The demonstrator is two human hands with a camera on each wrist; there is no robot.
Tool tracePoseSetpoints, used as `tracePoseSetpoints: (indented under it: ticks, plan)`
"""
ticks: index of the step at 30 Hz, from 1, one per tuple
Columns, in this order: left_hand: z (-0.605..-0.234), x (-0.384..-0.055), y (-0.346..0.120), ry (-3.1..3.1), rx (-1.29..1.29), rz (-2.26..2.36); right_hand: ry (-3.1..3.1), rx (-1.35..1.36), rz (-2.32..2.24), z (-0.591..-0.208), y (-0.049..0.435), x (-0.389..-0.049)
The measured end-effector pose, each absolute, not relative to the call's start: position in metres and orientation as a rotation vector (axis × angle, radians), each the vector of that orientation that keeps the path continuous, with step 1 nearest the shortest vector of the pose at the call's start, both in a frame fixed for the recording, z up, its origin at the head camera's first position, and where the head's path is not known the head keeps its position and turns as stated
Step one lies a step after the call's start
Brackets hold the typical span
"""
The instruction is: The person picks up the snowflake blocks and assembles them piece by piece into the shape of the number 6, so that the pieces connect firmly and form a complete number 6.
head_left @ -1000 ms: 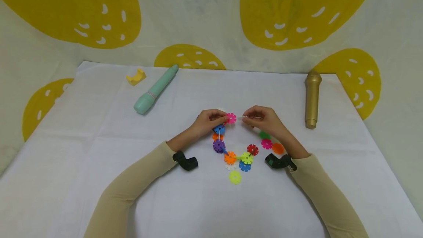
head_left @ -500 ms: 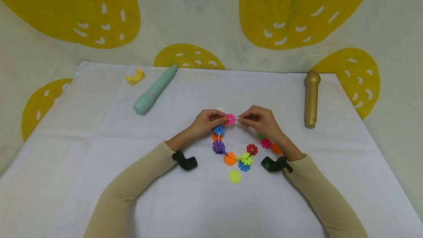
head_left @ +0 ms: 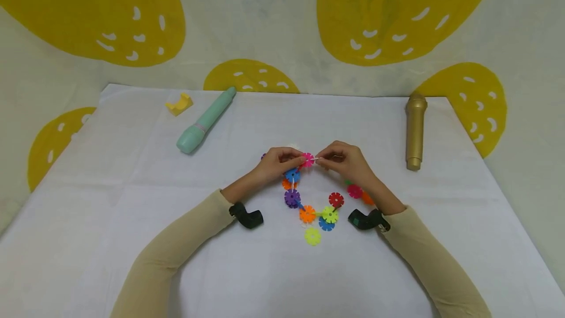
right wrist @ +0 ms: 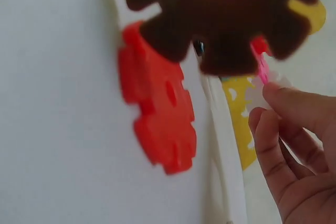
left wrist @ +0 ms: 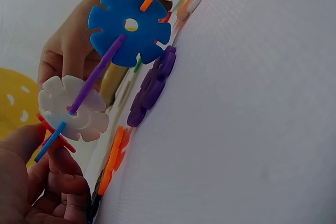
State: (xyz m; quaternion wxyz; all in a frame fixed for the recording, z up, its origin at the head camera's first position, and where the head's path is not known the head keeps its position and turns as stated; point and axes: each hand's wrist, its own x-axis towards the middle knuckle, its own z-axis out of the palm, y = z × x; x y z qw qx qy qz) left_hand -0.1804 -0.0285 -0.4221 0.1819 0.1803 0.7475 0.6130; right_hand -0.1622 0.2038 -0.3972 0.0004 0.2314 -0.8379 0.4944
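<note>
In the head view my left hand (head_left: 279, 162) pinches a pink notched disc (head_left: 307, 160) between thumb and fingers. My right hand (head_left: 346, 160) pinches a white notched disc (right wrist: 257, 97), edge-on in the head view and meeting the pink one's right edge. From the left hand a chain of interlocked discs curves toward the person. It includes a blue disc (head_left: 292, 175), a purple disc (head_left: 292, 198), an orange disc (head_left: 307, 214), a yellow-green disc (head_left: 329, 214) and a red disc (head_left: 336, 199). Fingers partly cover both held discs.
Loose discs lie around the chain, among them a yellow disc (head_left: 313, 236), a blue disc (head_left: 326, 224) and a magenta disc (head_left: 354, 191) beside the right forearm. Farther back are a mint-green microphone (head_left: 206, 120), a yellow cradle-shaped block (head_left: 179, 104) and a gold microphone (head_left: 416, 132).
The right hand has moved left, closing the gap until its white disc met the pink disc's edge. The left hand has stayed nearly still, gripping the pink disc.
</note>
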Motion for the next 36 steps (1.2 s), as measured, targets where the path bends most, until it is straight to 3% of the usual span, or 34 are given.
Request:
tracePoseSetpoints:
  ticks: [24,36]
  plan:
    - [-0.422,-0.182,-0.031,2.073,0.423,1.85,-3.132,0.478,1.311,-0.379,0.258,-0.177]
    - [-0.424,-0.183,-0.031,2.086,0.487,1.807,-3.159,0.458,1.356,-0.38,0.258,-0.177]
